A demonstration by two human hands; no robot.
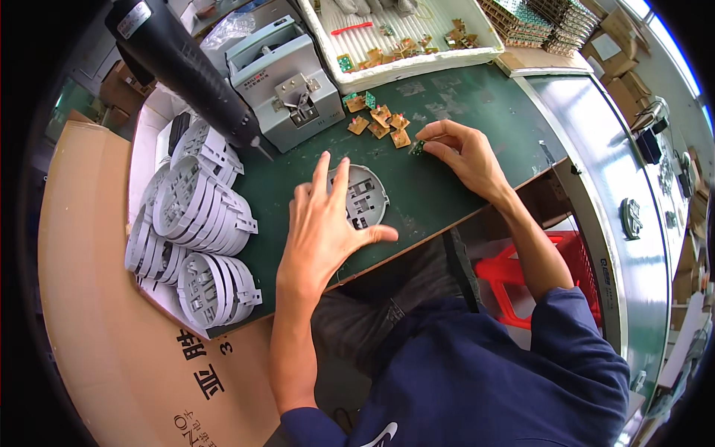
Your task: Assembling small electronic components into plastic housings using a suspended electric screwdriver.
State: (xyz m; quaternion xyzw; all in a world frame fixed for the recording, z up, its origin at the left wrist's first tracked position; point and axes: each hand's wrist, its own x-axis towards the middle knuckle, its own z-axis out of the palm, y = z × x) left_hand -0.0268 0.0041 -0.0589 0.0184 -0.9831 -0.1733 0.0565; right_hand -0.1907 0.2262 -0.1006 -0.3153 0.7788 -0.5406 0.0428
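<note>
My left hand [322, 223] is over a round grey plastic housing [365, 195] on the green bench, fingers spread and partly covering its left side. Whether the fingers touch its rim I cannot tell. To the right, my right hand [463, 153] pinches a small green circuit board [418, 147] between thumb and fingers, just above the bench. Several similar small boards [380, 121], mostly brown side up, lie loose beyond the housing, left of the right hand.
A black electric screwdriver [186, 71] hangs at upper left, its bit near a grey screw feeder [287, 86]. Stacked grey housings [201, 208] stand at the left. Behind is a white foam tray [417, 65] with more boards; board panels [525, 26] are piled far right.
</note>
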